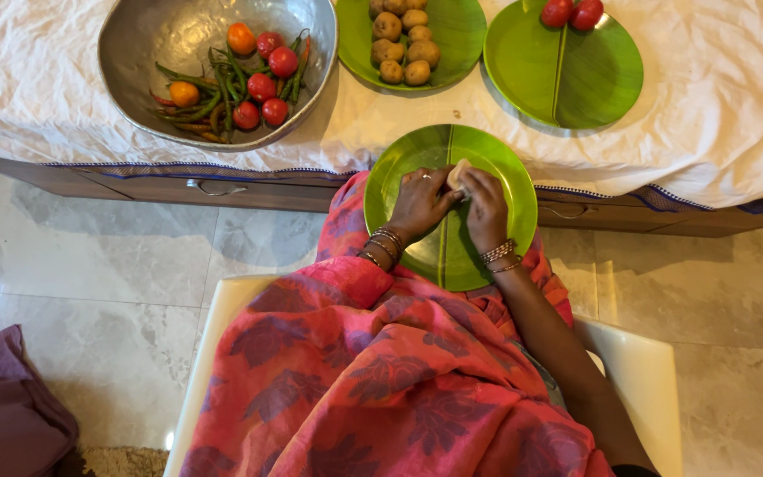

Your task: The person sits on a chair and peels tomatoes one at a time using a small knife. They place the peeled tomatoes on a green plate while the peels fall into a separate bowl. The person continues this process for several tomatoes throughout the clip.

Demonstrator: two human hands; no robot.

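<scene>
Hands over a green leaf-shaped plate (417, 252) on the lap, left hand (419, 205) and right hand (486, 208) both pinching a pale peeled potato (457, 173), metal bowl (139, 53) of tomatoes and chillies beyond, plate of brown potatoes (405, 46), plate with two tomatoes (571, 12), white cloth (717, 106).

A plate (487, 238) is lying on the lap, nearest the viewer, with both hands (452, 205) resting on it. Beyond it on the table, a bowl (134, 53) of vegetables is sitting far left, a potato plate (461, 35) centre, a tomato plate (576, 79) right.
</scene>
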